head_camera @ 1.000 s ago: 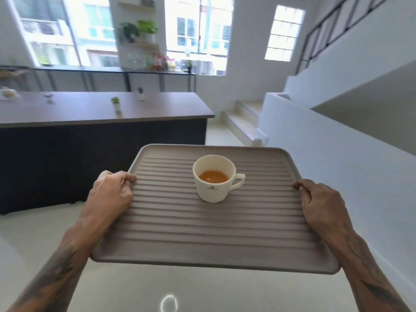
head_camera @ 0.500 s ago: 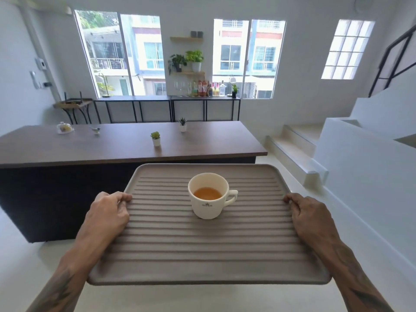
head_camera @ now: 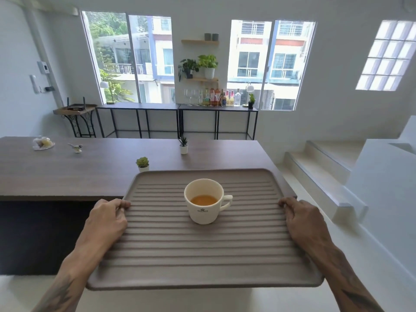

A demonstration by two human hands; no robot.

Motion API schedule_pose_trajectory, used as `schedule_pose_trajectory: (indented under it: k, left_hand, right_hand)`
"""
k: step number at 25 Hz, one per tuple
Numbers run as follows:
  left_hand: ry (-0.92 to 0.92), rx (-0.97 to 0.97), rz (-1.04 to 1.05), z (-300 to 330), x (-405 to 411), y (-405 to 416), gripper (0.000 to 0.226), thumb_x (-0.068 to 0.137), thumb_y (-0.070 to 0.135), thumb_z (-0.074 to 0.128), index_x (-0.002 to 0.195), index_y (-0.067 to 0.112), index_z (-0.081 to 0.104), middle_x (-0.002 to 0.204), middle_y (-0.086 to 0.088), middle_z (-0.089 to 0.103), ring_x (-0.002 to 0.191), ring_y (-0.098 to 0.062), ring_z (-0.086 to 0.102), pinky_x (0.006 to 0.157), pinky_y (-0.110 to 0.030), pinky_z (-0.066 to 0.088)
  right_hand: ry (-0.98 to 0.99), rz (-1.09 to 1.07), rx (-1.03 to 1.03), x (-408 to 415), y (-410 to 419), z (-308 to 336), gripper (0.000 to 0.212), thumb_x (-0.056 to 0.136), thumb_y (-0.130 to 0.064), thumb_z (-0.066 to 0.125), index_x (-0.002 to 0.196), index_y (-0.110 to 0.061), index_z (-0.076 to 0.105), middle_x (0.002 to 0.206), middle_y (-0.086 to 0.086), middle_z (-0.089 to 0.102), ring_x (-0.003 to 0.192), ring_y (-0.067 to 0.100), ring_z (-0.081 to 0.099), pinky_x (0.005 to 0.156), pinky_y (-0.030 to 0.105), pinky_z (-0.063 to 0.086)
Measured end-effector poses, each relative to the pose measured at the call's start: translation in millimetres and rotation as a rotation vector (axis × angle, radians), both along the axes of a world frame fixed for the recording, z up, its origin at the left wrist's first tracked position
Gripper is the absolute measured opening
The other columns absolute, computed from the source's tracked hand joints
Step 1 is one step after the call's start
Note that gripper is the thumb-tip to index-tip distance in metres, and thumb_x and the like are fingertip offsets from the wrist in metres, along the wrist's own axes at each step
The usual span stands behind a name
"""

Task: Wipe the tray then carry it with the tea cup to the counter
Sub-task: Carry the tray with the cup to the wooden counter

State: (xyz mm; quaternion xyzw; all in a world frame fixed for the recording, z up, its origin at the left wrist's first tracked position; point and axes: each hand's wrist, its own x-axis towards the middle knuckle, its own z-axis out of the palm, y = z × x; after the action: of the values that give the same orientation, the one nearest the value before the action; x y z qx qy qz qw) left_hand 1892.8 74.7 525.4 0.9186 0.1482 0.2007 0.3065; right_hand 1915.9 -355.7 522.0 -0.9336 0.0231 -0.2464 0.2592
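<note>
Both hands, left hand (head_camera: 108,218) and right hand (head_camera: 300,218), grip tray (head_camera: 202,255); tea cup (head_camera: 205,201) holds seemingly tea.

Ribbed tray (head_camera: 202,255) — tea cup (head_camera: 206,202) upright, centre.

The tray (head_camera: 202,255) I hold looks like matt grey-brown plastic, ribbed in straight ridges across its bed, with a smooth rim. My cup (head_camera: 203,207) is glossy cream ceramic with a small dark printed mark on its side. The tabletop (head_camera: 67,167) ahead shows a dull brown wood grain, over a dark matt base. The floor (head_camera: 157,300) below is pale and shiny. The far side tables (head_camera: 177,119) stand on thin black metal legs.
</note>
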Motion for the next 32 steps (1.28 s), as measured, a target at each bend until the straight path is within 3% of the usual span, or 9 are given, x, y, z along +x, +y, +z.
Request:
schedule_pose_trajectory:
  k: [3,8,13,16,19,26,32]
  left_hand:
    - [-0.001,-0.015,0.03,-3,68,-12,0.028,0.091,0.01,0.052,0.104,0.022,0.073,0.107,-0.01,0.059,0.099,-0.033,0.062,0.098,-0.043,0.046]
    - [-0.004,0.004,0.044,-14,170,-16,0.029,0.092,0.008,0.051,0.108,0.017,0.073,0.101,-0.006,0.055,0.098,-0.033,0.06,0.097,-0.041,0.044]
    - [0.018,0.028,0.019,-41,274,0,0.029,0.092,0.008,0.051,0.11,0.015,0.073,0.101,-0.008,0.056,0.095,-0.034,0.061,0.089,-0.04,0.046]
    - [0.048,0.052,0.011,-63,332,12,0.029,0.091,0.01,0.052,0.112,0.015,0.071,0.106,-0.011,0.057,0.092,-0.036,0.063,0.082,-0.041,0.048]
    - [0.056,0.068,-0.015,-82,375,15,0.029,0.092,0.011,0.052,0.114,0.016,0.069,0.107,-0.011,0.054,0.088,-0.036,0.063,0.078,-0.044,0.051]
    - [0.119,0.066,0.029,-118,432,10,0.03,0.089,0.008,0.055,0.112,0.017,0.072,0.101,-0.012,0.057,0.088,-0.038,0.064,0.074,-0.046,0.054]
    - [0.105,0.092,0.079,-133,450,12,0.031,0.086,0.006,0.057,0.109,0.019,0.073,0.094,-0.008,0.055,0.083,-0.036,0.063,0.067,-0.043,0.052]
  right_hand:
    - [-0.018,0.032,-0.012,82,-10,2,0.021,0.098,-0.019,0.053,0.107,-0.02,0.071,0.092,0.012,0.068,0.077,0.03,0.06,0.073,0.039,0.054]
    - [-0.051,0.08,0.022,192,-8,-15,0.02,0.097,-0.013,0.055,0.107,-0.013,0.072,0.094,0.014,0.07,0.074,0.026,0.055,0.074,0.03,0.046]
    - [-0.044,0.063,0.018,291,7,-59,0.018,0.095,-0.01,0.055,0.104,-0.012,0.071,0.086,0.017,0.068,0.073,0.036,0.064,0.071,0.045,0.057]
    - [-0.029,0.015,0.02,341,20,-86,0.019,0.093,-0.007,0.057,0.105,-0.01,0.072,0.092,0.017,0.07,0.079,0.036,0.066,0.077,0.044,0.057]
    - [-0.01,-0.024,0.019,377,29,-109,0.02,0.093,-0.007,0.058,0.107,-0.01,0.072,0.096,0.015,0.07,0.083,0.035,0.067,0.078,0.043,0.057]
    - [0.056,-0.095,-0.041,427,34,-141,0.021,0.092,-0.008,0.059,0.107,-0.013,0.072,0.085,0.012,0.065,0.068,0.035,0.064,0.06,0.041,0.055]
    - [0.089,-0.078,-0.043,457,37,-152,0.019,0.092,-0.011,0.058,0.106,-0.017,0.07,0.092,0.01,0.068,0.075,0.035,0.066,0.062,0.043,0.057]
